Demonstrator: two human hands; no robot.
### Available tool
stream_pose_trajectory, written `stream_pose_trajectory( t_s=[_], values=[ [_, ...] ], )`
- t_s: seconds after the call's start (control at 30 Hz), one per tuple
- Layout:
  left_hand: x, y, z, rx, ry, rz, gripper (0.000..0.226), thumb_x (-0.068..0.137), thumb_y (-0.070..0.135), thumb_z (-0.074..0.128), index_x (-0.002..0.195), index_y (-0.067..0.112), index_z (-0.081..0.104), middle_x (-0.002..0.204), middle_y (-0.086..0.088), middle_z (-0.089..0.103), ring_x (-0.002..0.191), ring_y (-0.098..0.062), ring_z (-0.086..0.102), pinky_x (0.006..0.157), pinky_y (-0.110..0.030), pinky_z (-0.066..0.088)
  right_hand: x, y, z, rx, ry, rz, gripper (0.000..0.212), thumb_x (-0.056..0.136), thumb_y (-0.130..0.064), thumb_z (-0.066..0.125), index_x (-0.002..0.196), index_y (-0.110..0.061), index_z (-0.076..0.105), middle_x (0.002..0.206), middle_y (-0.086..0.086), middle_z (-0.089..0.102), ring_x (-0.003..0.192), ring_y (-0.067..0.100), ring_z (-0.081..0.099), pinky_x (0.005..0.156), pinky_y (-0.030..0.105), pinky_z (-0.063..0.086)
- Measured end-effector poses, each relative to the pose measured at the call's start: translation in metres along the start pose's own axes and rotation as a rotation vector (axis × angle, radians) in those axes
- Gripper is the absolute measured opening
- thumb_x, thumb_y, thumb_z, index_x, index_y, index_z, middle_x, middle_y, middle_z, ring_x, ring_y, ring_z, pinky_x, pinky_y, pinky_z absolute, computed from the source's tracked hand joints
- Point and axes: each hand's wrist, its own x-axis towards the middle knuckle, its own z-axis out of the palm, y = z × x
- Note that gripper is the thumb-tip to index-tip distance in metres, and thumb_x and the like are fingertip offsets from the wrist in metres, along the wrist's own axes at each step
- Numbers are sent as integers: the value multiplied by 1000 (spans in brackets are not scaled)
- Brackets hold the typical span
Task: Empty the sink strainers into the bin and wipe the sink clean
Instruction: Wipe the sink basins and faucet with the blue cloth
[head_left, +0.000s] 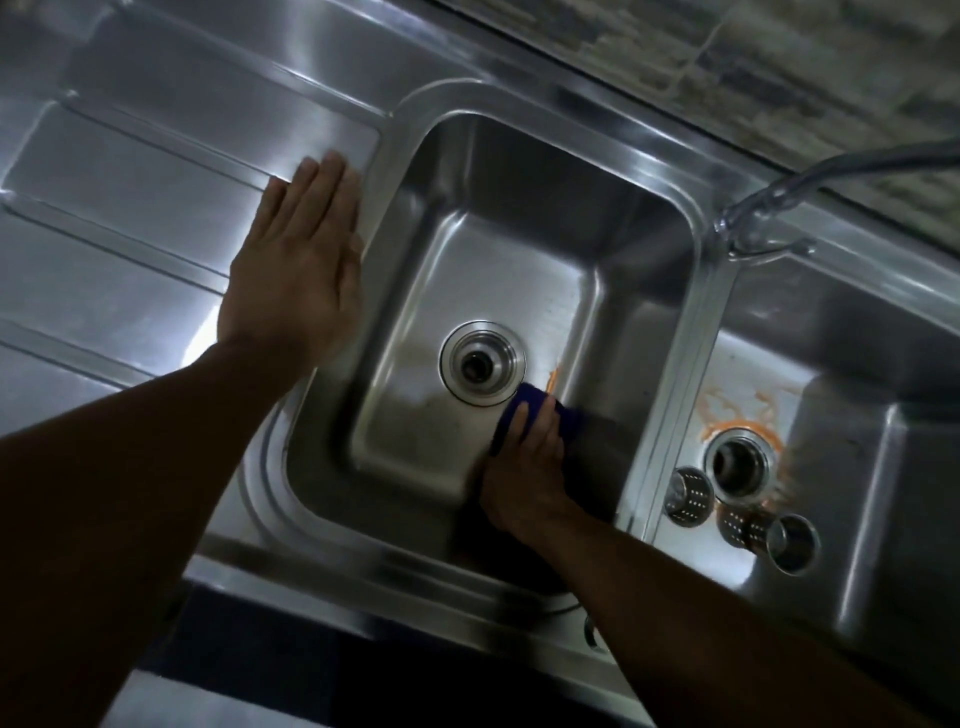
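A double stainless steel sink fills the view. My right hand (530, 457) presses a dark blue cloth (535, 402) onto the floor of the left basin (519, 270), just right of its open drain (482, 362). A small orange smear (554, 378) lies beside the cloth. My left hand (298, 260) rests flat, fingers together, on the drainboard (130, 208) at the basin's left rim. In the right basin (857, 364), two perforated metal strainers (688, 496) (766, 532) lie on their sides near its drain (737, 461), with orange residue (737, 410) spread around it.
A chrome tap (763, 218) stands on the back ledge between the basins, its spout running off to the right. A tiled wall (779, 78) runs behind the sink. The dark cabinet front lies below the front edge.
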Motion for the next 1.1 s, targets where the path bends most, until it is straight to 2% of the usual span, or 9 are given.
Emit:
stream_pose_trajectory(
  t_s=[0.17, 0.33, 0.5, 0.57, 0.63, 0.77, 0.9, 0.97, 1.1],
  values=[
    [0, -5, 3, -1, -7, 5, 54, 108, 25, 28, 158, 6, 22, 167, -13, 16, 157, -26, 10, 129, -44, 8, 83, -1, -40, 44, 144, 13, 97, 86, -21, 53, 157, -4, -11, 160, 30, -22, 151, 46, -15, 123, 52, 0],
    [1, -7, 8, 12, -4, 8, 53, 110, 27, 28, 159, 9, 19, 168, -12, 14, 158, -23, 7, 129, -44, 7, 152, 10, -80, -72, 203, -52, 91, 95, -25, 51, 158, -10, -14, 162, 25, -24, 151, 44, -16, 122, 54, 1],
    [1, -6, 6, 20, 10, 4, 55, 108, 27, 26, 158, 7, 22, 167, -13, 17, 157, -26, 11, 128, -45, 9, 93, -4, -30, 61, 208, -11, 81, 94, -15, 41, 159, -9, -8, 163, 29, -14, 152, 47, -8, 121, 58, 4],
    [2, -3, 4, 22, 10, 3, 55, 107, 25, 27, 158, 6, 23, 167, -14, 18, 157, -27, 12, 128, -45, 10, 49, -23, -6, 194, 194, 85, 68, 94, -14, 24, 160, -8, 7, 162, 32, -2, 152, 48, 6, 121, 58, 13],
    [3, -1, 4, 19, 15, -1, 55, 106, 24, 28, 158, 5, 24, 167, -14, 20, 156, -28, 14, 128, -45, 10, 13, -35, 11, 180, 179, 143, 66, 93, -12, 27, 158, -6, 16, 161, 35, 7, 150, 48, 15, 117, 59, 23],
    [2, -2, 3, 23, 16, -10, 56, 105, 25, 27, 157, 4, 25, 166, -15, 21, 156, -28, 14, 128, -45, 11, -5, -29, 29, 196, -50, 119, 93, 92, -13, 50, 156, -7, -17, 157, 29, -31, 149, 48, -20, 122, 59, 7],
    [2, 0, 3, 2, 25, -9, 55, 105, 24, 28, 157, 4, 27, 166, -15, 21, 156, -28, 15, 128, -45, 12, 17, -52, 8, 363, 93, 290, 73, 103, -16, 35, 158, -6, -11, 160, 30, -23, 151, 47, -14, 123, 54, 6],
    [2, -2, 6, -4, 38, -3, 55, 105, 24, 28, 156, 3, 28, 166, -15, 22, 156, -27, 16, 128, -46, 13, 46, -54, -11, 398, 176, 312, 73, 101, -17, 37, 158, -6, -7, 161, 30, -19, 152, 46, -11, 122, 52, 3],
    [3, -6, 10, -15, 29, -9, 57, 105, 29, 26, 158, 7, 25, 167, -12, 19, 157, -24, 13, 129, -44, 10, 111, -25, -60, 283, 254, 35, 85, 95, -17, 51, 159, -8, -4, 163, 25, -18, 152, 43, -15, 124, 52, -3]
  ],
)
